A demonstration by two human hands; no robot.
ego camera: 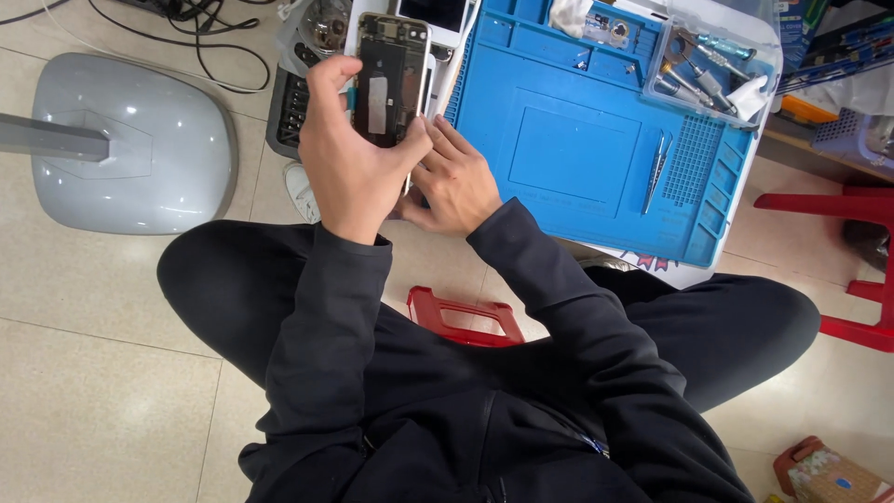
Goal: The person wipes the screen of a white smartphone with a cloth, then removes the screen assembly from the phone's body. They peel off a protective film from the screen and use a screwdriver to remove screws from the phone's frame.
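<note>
Holding an opened smartphone (pixel 389 79) upright between both hands, the person sits low over a tiled floor (pixel 102 391), dark sleeves reaching forward. The left hand (pixel 354 154) is clenched around the phone's left edge and lower end, thumb pressed along the side and fingers wrapped behind it. The right hand (pixel 456 182) grips the phone's lower right edge, its fingers curled against the frame just beside the left hand, so the two hands touch at the base of the device. The phone's back is off: a dark battery area with a pale strip and a metal frame face the camera.

Just right of the hands lies a blue repair mat (pixel 568 149) on a low white surface (pixel 684 273). A pair of tweezers (pixel 656 172) rests on the mat's right part, well apart from the hands. At the mat's far right corner stands a clear plastic tray (pixel 708 70) holding screwdrivers and small tools. Another phone (pixel 436 17) with a dark screen lies beyond the held one, partly hidden by it.

To the left sits a grey rounded stand base (pixel 130 140) with a bar leaving the picture. Black cables (pixel 200 28) trail across the floor at the top. A small red plastic stool (pixel 466 317) shows between the person's knees, and another red stool (pixel 857 270) stands at the right edge.
</note>
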